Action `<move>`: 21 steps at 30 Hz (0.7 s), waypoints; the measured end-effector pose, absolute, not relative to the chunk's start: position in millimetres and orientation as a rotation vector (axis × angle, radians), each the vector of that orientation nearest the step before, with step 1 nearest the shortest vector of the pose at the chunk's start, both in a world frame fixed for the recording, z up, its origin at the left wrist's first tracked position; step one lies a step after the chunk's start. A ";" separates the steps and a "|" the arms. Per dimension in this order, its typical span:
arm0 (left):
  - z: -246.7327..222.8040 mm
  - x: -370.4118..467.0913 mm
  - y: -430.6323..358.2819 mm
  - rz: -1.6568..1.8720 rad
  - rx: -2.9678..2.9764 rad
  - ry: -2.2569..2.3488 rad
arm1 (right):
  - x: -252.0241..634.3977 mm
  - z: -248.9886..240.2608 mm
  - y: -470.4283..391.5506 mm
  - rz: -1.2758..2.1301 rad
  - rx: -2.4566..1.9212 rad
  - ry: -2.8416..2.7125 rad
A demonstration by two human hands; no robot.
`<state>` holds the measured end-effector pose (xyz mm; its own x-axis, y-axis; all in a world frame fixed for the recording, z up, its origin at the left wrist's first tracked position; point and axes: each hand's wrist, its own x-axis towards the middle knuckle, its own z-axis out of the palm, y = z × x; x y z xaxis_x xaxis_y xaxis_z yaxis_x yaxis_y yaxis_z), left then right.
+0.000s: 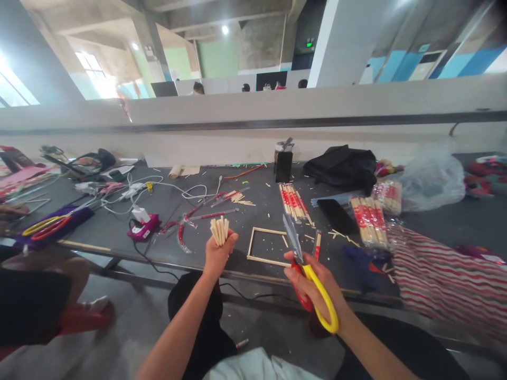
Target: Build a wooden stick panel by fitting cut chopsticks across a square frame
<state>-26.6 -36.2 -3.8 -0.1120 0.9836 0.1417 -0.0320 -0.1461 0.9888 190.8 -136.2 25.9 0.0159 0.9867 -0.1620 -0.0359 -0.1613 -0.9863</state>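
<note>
My left hand (219, 254) is closed round a bundle of pale wooden chopsticks (219, 230), their ends standing up above the fist. In my right hand (319, 285) is a pair of scissors (293, 237) with one yellow and one red handle; the blades point up and away from me and look closed. Between the hands, on the dark table, lies a rectangular frame of wooden sticks (253, 257). A single red-wrapped chopstick pack (317, 245) lies just beyond the scissors.
Several red-wrapped chopstick packs (293, 203) and bundled packs (369, 221) lie farther back. A black phone (336, 215), a black bag (341, 166) and a striped cloth (447, 279) are at right. White cables (174, 182) and a purple power strip (143, 227) are at left.
</note>
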 end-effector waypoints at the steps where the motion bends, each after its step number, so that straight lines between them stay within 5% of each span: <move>1: -7.4 -27.0 -31.7 1.421 1.263 1.214 | 190.6 23.5 -134.8 1.333 -1.320 -1.092; 12: -22.1 -27.0 -28.9 1.292 1.325 1.315 | 187.6 23.9 -96.6 0.717 -1.501 -1.783; 21: -26.9 -25.0 -29.1 1.379 1.175 1.265 | 171.2 87.1 -58.7 0.274 -1.456 -2.168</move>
<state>-25.0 -29.1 -26.9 -0.1451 0.9869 0.0699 -0.0154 -0.0729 0.9972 171.2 -58.7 87.1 -0.2954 0.9074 0.2990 0.8045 0.4050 -0.4344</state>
